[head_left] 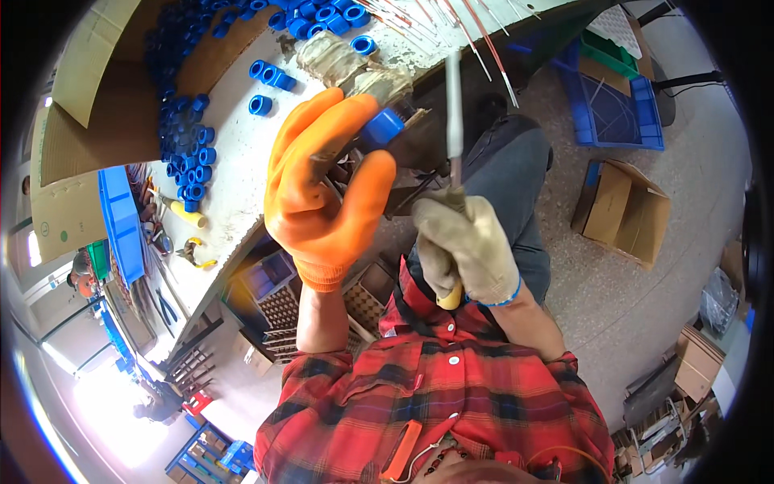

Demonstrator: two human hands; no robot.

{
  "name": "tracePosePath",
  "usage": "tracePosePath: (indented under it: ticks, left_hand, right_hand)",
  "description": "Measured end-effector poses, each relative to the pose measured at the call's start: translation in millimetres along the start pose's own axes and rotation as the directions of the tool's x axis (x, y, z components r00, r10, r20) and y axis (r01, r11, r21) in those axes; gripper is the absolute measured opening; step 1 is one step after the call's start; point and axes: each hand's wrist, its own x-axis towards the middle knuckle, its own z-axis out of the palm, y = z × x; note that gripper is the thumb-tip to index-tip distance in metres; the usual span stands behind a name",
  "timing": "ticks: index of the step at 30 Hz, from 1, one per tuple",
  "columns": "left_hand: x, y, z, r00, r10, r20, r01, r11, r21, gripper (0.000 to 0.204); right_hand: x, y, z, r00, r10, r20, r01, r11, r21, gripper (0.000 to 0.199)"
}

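My left hand, in an orange rubber glove, is at the front edge of the workbench. Between its thumb and fingers is a blue plastic nut, right beside a cloth-wrapped block on the bench edge. My right hand, in a pale work glove, is closed round the yellow handle of a file. The file's long grey blade points upward, blurred, to the right of the blue nut and apart from it. Several loose blue nuts lie on the bench to the left of the block.
A large cardboard box and a heap of blue nuts occupy the bench's left. Thin rods project over its far right edge. On the floor at right stand a blue crate and an open cardboard box.
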Motion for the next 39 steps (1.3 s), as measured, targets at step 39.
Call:
tracePosePath:
  ticks: [39]
  left_hand:
    - [-5,42,-4,0.968,0.249,-0.037,-0.24,0.956,0.168,0.046]
  right_hand:
    - [-36,-79,-38,0.731,-0.375,-0.57,0.06,0.867,-0.495,0.02]
